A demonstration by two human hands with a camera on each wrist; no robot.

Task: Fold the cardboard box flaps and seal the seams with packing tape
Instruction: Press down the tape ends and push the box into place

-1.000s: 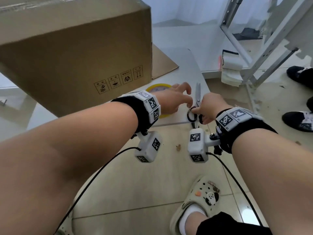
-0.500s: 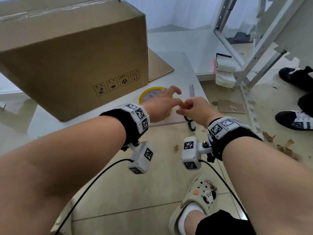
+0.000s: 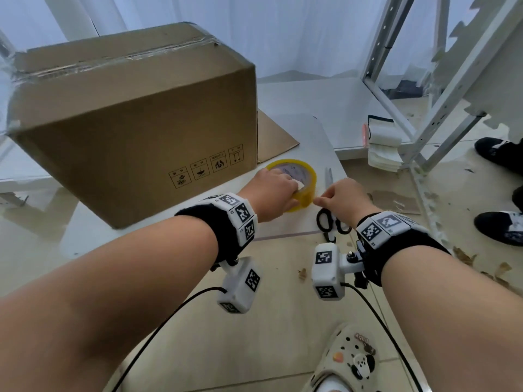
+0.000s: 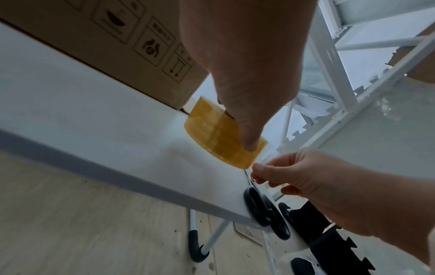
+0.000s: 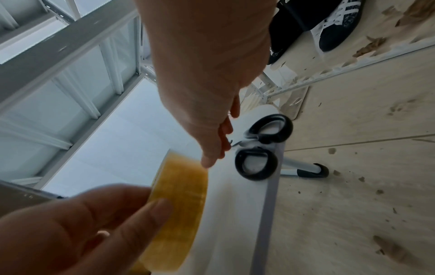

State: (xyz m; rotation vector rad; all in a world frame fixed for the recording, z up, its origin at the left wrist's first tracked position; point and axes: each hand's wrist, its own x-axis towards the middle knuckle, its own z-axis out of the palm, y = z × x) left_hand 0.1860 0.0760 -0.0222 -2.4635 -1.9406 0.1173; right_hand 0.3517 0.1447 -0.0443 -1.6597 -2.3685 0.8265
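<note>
Head view: the cardboard box [image 3: 133,131] stands on the table [image 3: 305,128], flaps folded down and clear tape along its top seam. The tape roll [image 3: 300,179] lies just right of the box's near corner, directly ahead of both hands, tipped up on its near edge with the hole facing up. The left hand [image 3: 268,193] grips it over the rim; the right hand [image 3: 339,198] is just beside it, fingertips pinched at its right side. Scissors [image 3: 329,219] lie beneath that hand, blades pointing away.

Left wrist view: the thumb [image 4: 249,137] presses the roll's yellow outer band [image 4: 216,137]; the right hand's pinched fingertips [image 4: 257,170] meet its lower corner, probably seeking the loose end.

Right wrist view: the roll [image 5: 179,204] lies towards the left hand [image 5: 82,223], its band running edgewise; whether the right fingertips hold tape, I cannot tell.
</note>
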